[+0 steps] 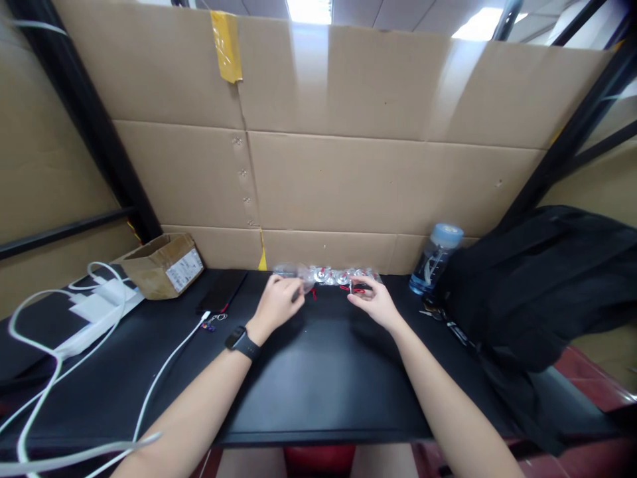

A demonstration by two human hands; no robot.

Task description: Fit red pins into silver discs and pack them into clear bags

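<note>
My left hand (281, 304), with a dark watch (243, 342) on its wrist, is curled at the back of the black table. Its fingertips are blurred, and what they hold, if anything, I cannot make out. Behind it lies a clear plastic bag (303, 272). Between the thumb and fingers of my right hand (375, 307) is a small silvery piece with red cord (351, 288). Several round silver pieces in clear wrapping (341, 276) form a row along the cardboard wall. A short red cord (314, 293) lies between my hands.
At the left are an open cardboard box (166, 265), a dark phone-like slab (222, 291) with a white cable (172, 365), and white packaging (102, 312). A blue-lidded bottle (435, 259), keys (432, 313) and a black backpack (542, 279) are at the right. Cardboard (323, 179) walls the back.
</note>
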